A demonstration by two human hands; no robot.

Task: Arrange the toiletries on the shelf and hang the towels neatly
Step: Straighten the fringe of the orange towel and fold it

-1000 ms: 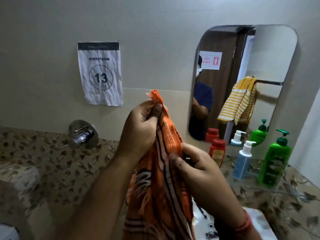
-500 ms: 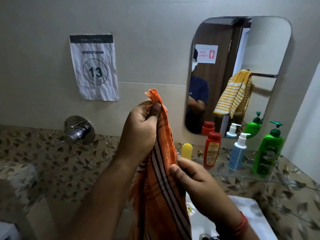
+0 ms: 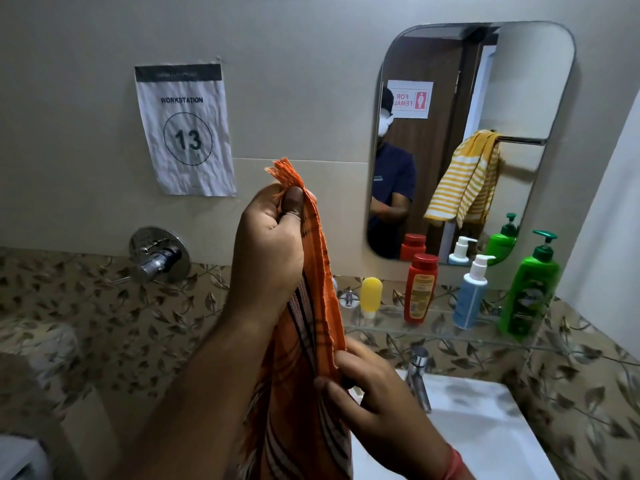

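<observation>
Dim, flat indoor light with a greenish-grey cast — no hard shadows, only a soft one beside the mirror (image 3: 471,140). Wide-angle bending curves the edges, the lower corners blur, and the sink (image 3: 485,420) shows pale glare.

"WORKSTATION 13" on wall paper (image 3: 185,129)

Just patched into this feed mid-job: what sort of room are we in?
Most likely a washroom: a wall mirror over a glass shelf of toiletry bottles, a white sink with a tap below.
</observation>
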